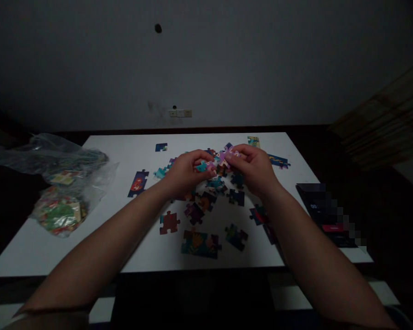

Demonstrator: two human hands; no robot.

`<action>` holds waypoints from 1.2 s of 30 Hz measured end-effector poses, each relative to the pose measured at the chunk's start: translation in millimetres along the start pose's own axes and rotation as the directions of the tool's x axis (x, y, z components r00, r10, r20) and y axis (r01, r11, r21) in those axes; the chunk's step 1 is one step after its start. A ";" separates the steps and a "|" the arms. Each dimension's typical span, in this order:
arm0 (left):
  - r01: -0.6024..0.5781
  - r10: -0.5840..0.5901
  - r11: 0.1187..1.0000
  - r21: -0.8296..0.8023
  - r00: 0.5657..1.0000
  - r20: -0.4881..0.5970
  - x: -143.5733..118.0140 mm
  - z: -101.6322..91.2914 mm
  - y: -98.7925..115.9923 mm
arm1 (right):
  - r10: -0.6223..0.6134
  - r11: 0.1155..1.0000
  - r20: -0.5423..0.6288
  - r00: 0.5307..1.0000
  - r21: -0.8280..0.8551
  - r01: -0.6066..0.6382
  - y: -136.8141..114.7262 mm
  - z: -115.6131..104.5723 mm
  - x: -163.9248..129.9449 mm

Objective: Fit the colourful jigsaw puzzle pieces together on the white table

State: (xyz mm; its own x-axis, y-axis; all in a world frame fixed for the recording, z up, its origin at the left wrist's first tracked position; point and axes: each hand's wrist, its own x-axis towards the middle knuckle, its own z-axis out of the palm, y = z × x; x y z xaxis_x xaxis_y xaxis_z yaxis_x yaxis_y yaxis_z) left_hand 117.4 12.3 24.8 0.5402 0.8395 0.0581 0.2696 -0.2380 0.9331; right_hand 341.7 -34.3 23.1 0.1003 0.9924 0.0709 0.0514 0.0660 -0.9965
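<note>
A white tabletop (131, 256) fills the middle of the frame, with clear plastic bags (60, 183) of pieces at its left edge and loose puzzle pieces (199, 243) scattered centrally, above which the left hand (184, 172) pinches a teal piece (203, 167) against the purple piece (227, 156) gripped by the right hand (253, 169).

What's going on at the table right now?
A person holds jigsaw pieces in both hands above a white table. The left hand pinches a teal and pink piece, and the right hand brings a purple piece up against it. Loose pieces lie scattered below, and clear plastic bags of more pieces sit at the table's left edge.
</note>
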 end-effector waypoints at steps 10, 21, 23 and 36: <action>0.125 -0.177 0.835 -0.535 0.983 -0.046 -24.2 15.7 -2.4 | 0.057 0.995 0.006 0.998 0.077 -0.057 4.6 14.5 -6.5; 0.125 -0.210 0.805 -0.581 0.974 -0.082 -29.4 25.8 -7.5 | 0.013 1.000 0.017 1.000 0.014 -0.014 11.1 11.4 -2.1; 0.132 -0.222 0.799 -0.587 0.971 -0.084 -29.9 27.0 -7.7 | 0.010 1.000 0.023 1.000 -0.001 -0.010 12.9 12.1 -2.7; -0.086 -0.242 0.839 -0.537 0.826 -0.510 -4.0 -16.2 -9.9 | -0.216 0.786 0.260 0.941 -0.525 0.326 9.7 -4.8 -2.8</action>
State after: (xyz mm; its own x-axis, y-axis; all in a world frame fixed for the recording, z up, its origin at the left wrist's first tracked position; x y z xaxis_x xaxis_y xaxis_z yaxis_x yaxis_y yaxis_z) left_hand 99.7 19.3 21.1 -0.0257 0.9997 0.0033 -0.2478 -0.0096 0.9688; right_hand 346.7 -37.0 13.5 -0.1747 0.9466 0.2709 0.5950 0.3207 -0.7369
